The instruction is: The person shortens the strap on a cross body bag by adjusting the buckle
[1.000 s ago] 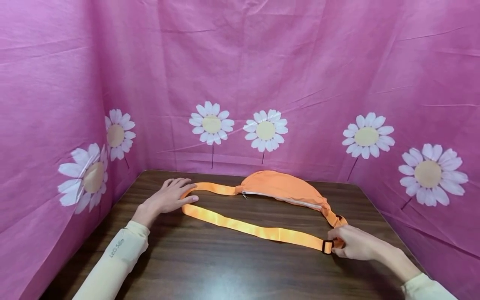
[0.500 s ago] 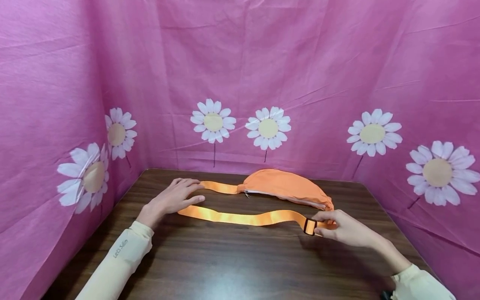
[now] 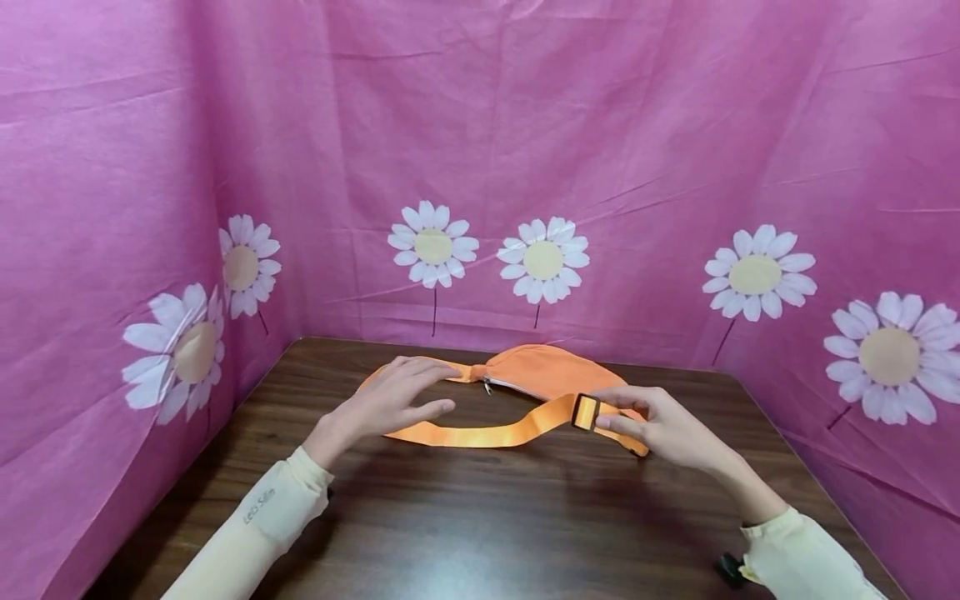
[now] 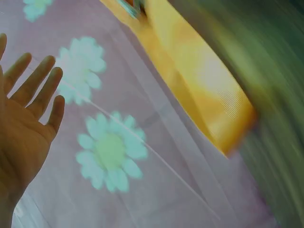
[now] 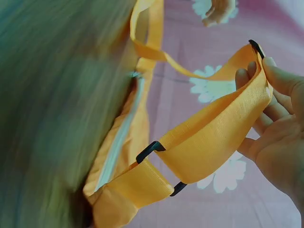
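An orange waist bag (image 3: 551, 371) lies toward the back of the table, its pale zipper (image 5: 115, 137) facing the front. From its left end the yellow-orange strap (image 3: 465, 437) loops round and comes back to the right. My right hand (image 3: 671, 427) pinches the strap between thumb and fingers beside a black slider buckle (image 3: 575, 411), which is lifted off the table. A doubled strap section runs from there to a black rectangular ring (image 5: 151, 150) at the bag's right end. My left hand (image 3: 393, 396) hovers over the strap's left bend, fingers straight and spread, holding nothing.
The dark wood table (image 3: 480, 517) stretches in front of the bag. A pink curtain (image 3: 487, 125) printed with white daisies encloses it at the back and both sides. A small black object (image 3: 729, 571) sits at the right sleeve.
My right hand has moved left and upward, carrying the slider buckle, so the front strap now sags in a curve. My left hand has lifted off the strap and shifted right.
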